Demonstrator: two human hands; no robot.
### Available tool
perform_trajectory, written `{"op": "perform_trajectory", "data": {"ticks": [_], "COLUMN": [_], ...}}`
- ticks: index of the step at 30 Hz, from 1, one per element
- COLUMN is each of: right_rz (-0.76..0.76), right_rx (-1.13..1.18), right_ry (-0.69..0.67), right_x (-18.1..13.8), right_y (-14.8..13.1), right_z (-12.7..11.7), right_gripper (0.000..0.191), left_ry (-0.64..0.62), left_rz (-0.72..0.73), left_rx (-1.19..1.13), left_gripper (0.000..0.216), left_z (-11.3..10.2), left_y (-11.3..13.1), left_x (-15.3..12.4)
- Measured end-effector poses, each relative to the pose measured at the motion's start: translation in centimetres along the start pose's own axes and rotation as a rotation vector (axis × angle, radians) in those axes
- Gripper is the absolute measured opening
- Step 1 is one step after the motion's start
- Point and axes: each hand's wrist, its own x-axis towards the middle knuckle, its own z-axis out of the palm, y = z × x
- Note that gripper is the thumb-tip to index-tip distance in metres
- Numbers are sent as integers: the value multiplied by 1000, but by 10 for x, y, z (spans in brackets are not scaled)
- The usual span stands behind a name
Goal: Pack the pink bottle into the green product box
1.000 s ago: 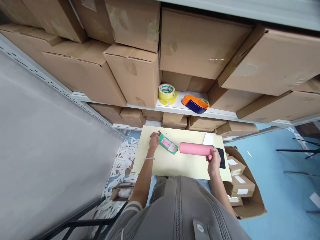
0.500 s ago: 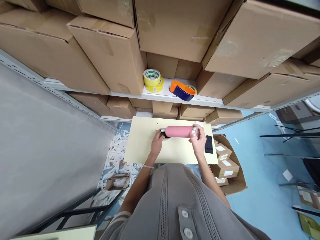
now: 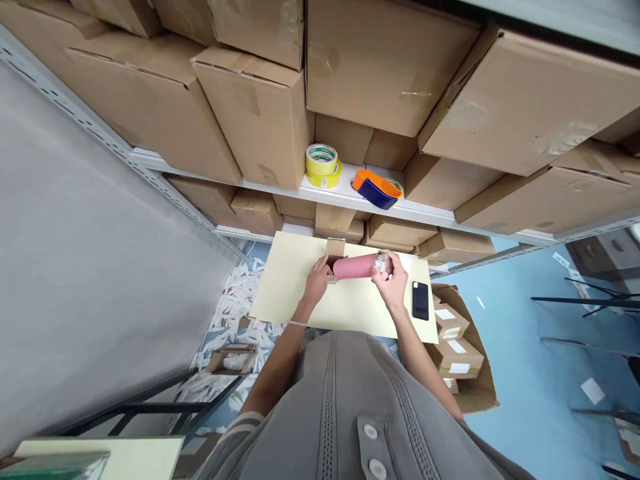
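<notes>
Above a pale yellow table [image 3: 280, 293], a pink bottle [image 3: 355, 266] with a shiny silver end lies nearly level in the air. My right hand [image 3: 393, 283] is closed round that silver end, on the bottle's right. The rounded left end of the bottle is at the mouth of a small cardboard box [image 3: 335, 247], whose flap stands up at the back. Fingers of my left hand [image 3: 317, 280] grip the left side of this box, right by the bottle's tip. Hand and bottle hide much of the box. A black phone [image 3: 421, 301] rests near my right hand.
Shelves ahead hold large cardboard boxes [image 3: 365, 60], yellow tape rolls [image 3: 323, 163] and an orange and blue tape dispenser [image 3: 376, 189]. Right of the table stands a big open carton [image 3: 487, 373] with smaller boxes. Paper strips [image 3: 235, 300] litter the floor at left, beside a grey wall [image 3: 125, 267].
The bottle has shifted left relative to the table, its left end now tipped slightly lower at the box. The box's raised flap has come into sight. My view has swung a little left.
</notes>
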Motion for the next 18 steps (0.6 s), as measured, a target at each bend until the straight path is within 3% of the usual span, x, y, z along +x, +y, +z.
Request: {"op": "perform_trajectory", "data": {"ticks": [6,12,16,18], "right_rz": [-44,-49,-97,-147], "right_rx": [-57,-168,-276,-346], "right_ry": [-108,-309,-465,-548], "right_x": [14,16,16,15], "right_y": [4,8,13,19], "right_z": [33,46,60,68], "right_gripper": [47,53,51,47], "left_ry": [7,-14,-30,-26], "left_rz": [17,-43,-53,-45], "left_rx": [-48,-111,-137,-143], "left_gripper": [12,3,18,15], "left_z": [8,7,7,7], "left_y": [-5,-4,3,5], "left_x": [-1,0,0,0]}}
